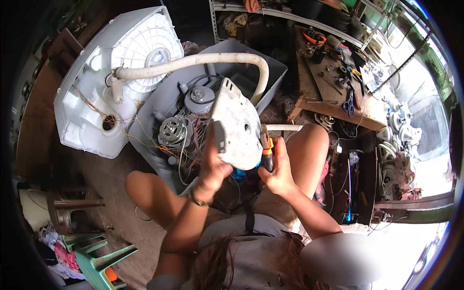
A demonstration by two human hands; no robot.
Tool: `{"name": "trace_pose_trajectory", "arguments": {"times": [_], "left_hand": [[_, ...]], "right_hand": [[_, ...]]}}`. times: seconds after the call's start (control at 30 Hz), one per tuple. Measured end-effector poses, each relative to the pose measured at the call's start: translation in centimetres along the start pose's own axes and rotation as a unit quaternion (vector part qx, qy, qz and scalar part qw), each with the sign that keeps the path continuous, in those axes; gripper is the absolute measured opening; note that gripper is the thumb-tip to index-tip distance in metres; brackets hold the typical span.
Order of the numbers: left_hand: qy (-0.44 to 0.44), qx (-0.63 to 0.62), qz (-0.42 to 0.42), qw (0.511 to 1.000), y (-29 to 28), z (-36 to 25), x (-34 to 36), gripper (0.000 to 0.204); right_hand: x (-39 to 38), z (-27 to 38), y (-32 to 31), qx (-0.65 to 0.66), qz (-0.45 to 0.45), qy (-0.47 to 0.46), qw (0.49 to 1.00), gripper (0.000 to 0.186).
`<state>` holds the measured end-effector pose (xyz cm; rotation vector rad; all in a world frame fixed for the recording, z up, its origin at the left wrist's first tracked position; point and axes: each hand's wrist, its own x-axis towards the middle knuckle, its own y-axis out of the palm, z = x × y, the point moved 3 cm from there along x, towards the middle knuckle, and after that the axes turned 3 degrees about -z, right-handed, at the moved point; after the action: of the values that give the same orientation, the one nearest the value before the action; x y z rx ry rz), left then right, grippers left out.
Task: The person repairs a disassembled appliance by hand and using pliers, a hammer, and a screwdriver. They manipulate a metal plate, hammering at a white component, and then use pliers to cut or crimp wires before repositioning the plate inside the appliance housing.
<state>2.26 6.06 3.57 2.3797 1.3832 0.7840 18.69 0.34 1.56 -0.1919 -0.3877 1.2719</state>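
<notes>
My left hand grips the left edge of a worn white plastic panel, which is tilted up above my lap and has a hole near its middle. In my right hand is a pair of pliers with orange and black handles, its metal jaws at the panel's right edge. Whether the jaws bite on the panel I cannot tell. Behind the panel lies a grey washing machine base, with one motor showing its coils and another round motor farther back.
A white machine housing leans at the left, loose wires running from it. A ribbed hose arches over the base. Tools and scissors lie on a wooden bench at the right. Green stools stand at the lower left.
</notes>
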Motion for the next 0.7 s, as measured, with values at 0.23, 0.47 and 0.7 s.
{"name": "trace_pose_trajectory", "arguments": {"times": [0.23, 0.47, 0.7], "left_hand": [[0.049, 0.263, -0.076, 0.961, 1.2, 0.6, -2.7, 0.023], [-0.027, 0.289, -0.009, 0.957, -0.3, 0.2, -3.8, 0.029], [-0.008, 0.333, 0.039, 0.942, -1.5, 1.1, -4.9, 0.053]], "right_hand": [[-0.3, 0.7, 1.3, -0.211, -0.048, -0.096, 0.972, 0.062], [-1.1, -0.3, 0.4, -0.113, 0.109, -0.054, 0.986, 0.065], [-2.1, -0.2, -0.4, -0.109, 0.189, 0.003, 0.976, 0.065]]}}
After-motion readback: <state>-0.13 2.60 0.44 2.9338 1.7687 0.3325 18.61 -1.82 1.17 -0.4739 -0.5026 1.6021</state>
